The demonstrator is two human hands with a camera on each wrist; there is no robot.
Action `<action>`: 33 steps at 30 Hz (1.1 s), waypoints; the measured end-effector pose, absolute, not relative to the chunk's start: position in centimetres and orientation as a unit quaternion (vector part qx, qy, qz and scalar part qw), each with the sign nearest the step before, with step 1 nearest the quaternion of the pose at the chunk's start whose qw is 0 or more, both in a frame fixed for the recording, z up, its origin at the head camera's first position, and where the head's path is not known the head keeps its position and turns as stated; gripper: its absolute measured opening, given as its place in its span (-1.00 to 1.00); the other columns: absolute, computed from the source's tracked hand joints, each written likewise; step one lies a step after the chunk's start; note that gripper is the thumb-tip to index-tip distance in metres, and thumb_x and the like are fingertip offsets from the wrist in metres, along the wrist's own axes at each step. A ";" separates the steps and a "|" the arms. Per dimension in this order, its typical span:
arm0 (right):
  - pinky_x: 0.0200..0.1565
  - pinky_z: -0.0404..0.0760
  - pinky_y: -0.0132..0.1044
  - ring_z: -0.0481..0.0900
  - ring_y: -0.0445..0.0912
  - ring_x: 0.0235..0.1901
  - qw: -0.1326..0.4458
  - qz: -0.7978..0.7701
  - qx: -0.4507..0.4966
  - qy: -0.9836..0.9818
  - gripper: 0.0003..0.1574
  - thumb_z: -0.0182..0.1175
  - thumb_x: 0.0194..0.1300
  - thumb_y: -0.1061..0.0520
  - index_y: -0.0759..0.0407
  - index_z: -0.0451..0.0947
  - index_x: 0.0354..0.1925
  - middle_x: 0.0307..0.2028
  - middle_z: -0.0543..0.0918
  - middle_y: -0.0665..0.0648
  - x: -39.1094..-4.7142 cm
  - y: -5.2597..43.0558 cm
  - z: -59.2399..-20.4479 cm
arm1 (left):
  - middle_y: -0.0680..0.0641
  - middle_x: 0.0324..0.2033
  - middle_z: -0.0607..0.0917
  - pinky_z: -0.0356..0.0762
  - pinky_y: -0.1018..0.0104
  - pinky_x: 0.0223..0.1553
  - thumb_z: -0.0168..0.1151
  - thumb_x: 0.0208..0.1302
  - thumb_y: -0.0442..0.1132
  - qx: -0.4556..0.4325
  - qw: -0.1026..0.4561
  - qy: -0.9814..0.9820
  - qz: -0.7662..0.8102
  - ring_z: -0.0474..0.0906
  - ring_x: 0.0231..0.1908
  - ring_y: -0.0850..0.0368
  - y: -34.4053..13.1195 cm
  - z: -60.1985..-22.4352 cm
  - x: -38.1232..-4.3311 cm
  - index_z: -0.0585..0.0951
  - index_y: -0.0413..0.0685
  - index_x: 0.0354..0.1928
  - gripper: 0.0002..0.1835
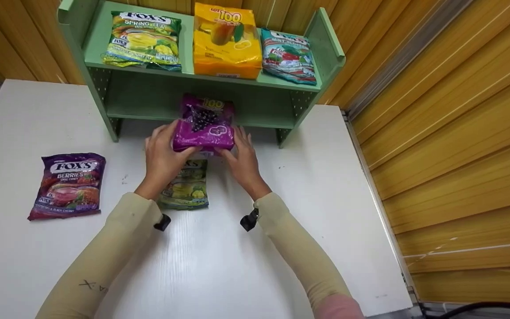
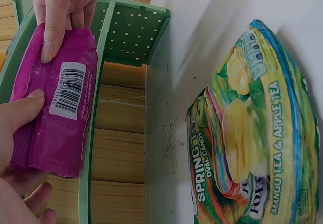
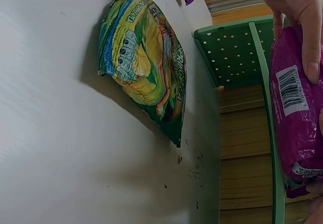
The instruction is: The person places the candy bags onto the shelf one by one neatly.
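Note:
Both hands grip a purple candy bag marked 100 [image 1: 206, 133] at the front of the green shelf's lower board [image 1: 144, 106]. My left hand [image 1: 163, 153] holds its left side, thumb across the near end. On the opposite side my right hand [image 1: 244, 161] holds it the same way. The bag's far part lies over the lower board. A barcode end of the bag [image 2: 65, 90] faces the left wrist camera. Below the hands, a green and yellow Spring Tea candy bag [image 1: 188, 188] lies on the table, partly hidden by the left hand.
On the top board stand another Spring Tea bag [image 1: 144, 42], an orange mango candy bag [image 1: 226, 44] and a teal mint candy bag [image 1: 288, 57]. A purple Berries candy bag [image 1: 69, 186] lies at the left of the white table [image 1: 210, 266]. Wood-look walls [image 1: 450, 146] surround it.

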State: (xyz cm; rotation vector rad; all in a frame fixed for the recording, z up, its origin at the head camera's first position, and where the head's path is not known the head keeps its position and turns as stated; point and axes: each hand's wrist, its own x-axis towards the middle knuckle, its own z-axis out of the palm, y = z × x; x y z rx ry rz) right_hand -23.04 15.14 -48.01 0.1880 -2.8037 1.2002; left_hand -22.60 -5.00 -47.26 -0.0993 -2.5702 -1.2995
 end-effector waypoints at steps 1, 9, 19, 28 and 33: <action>0.53 -0.18 -0.08 -0.10 0.04 0.53 0.046 0.393 0.061 -0.916 -0.06 0.17 0.33 -0.13 0.14 0.04 0.49 0.50 0.09 0.15 -23.1 15.1 -48.0 | -0.18 0.19 0.56 0.18 -0.05 0.23 0.47 0.04 0.06 -0.033 0.133 -0.885 -0.446 0.32 0.28 -0.09 -4.9 -47.2 -22.6 0.38 -0.04 0.37 -0.15; 0.53 -0.18 -0.10 -0.02 0.04 0.52 0.064 0.393 0.052 -0.916 -0.11 0.17 0.33 -0.14 0.09 0.11 0.48 0.48 0.15 0.17 -23.5 15.1 -47.8 | -0.16 0.16 0.60 0.20 -0.05 0.21 0.45 0.06 0.08 -0.030 0.149 -0.884 -0.443 0.35 0.26 -0.11 -4.6 -47.3 -23.1 0.39 -0.02 0.36 -0.18; 0.54 -0.19 -0.12 0.10 -0.02 0.49 0.077 0.396 0.061 -0.913 -0.19 0.14 0.36 -0.12 0.01 0.16 0.46 0.44 0.27 0.11 -24.3 15.1 -47.5 | -0.20 0.34 0.39 0.07 -0.14 0.38 0.28 0.28 -0.04 -0.059 0.082 -0.857 -0.505 0.22 0.36 -0.17 -5.4 -47.4 -23.7 0.22 0.07 0.47 -0.24; 0.54 -0.16 -0.08 0.09 -0.02 0.49 0.084 0.400 0.052 -0.911 -0.22 0.13 0.37 -0.10 -0.03 0.17 0.46 0.44 0.27 0.07 -24.6 15.0 -47.5 | -0.13 0.46 0.21 0.02 -0.12 0.47 0.20 0.34 -0.01 -0.070 0.019 -0.824 -0.562 0.07 0.48 -0.10 -6.7 -47.7 -24.2 0.17 0.24 0.48 -0.28; 0.54 -0.17 -0.10 0.12 -0.03 0.48 0.092 0.402 0.059 -0.909 -0.24 0.12 0.37 -0.10 -0.03 0.18 0.45 0.43 0.29 0.05 -24.6 14.9 -47.6 | -0.02 0.47 0.21 0.01 -0.06 0.49 0.21 0.34 -0.04 -0.088 0.009 -0.806 -0.586 0.05 0.49 0.00 -7.4 -47.9 -24.3 0.21 0.27 0.46 -0.31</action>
